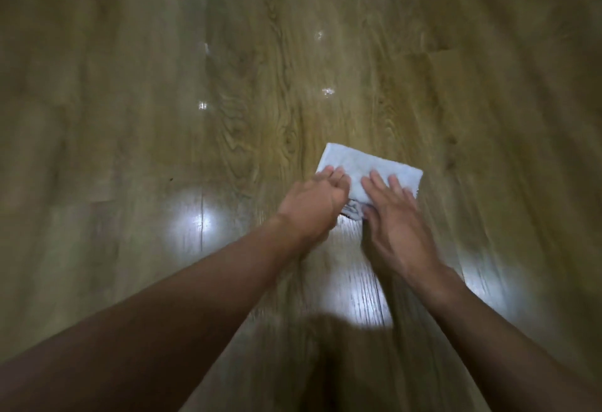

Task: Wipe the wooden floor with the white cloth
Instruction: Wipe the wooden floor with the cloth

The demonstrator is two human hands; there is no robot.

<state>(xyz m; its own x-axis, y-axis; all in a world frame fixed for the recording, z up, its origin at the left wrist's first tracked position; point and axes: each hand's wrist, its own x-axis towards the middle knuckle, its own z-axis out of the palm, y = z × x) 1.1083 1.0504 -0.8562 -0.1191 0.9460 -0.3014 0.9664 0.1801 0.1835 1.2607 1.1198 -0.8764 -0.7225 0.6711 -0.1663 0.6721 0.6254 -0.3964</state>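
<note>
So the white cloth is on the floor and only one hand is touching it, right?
No, both hands touch it. In the head view the left hand grips the edge of the cloth, and the right hand presses flat on top. The cloth is white and lies on the floor, as you said.

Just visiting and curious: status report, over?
Left hand grips edge of folded white cloth. Right hand flat on it. Glossy wooden floor ahead, no obstacle seen.

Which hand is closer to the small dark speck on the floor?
Left. The left hand, right of the dark speck, grips the white cloth's left edge; the right hand presses the cloth farther right.
</note>
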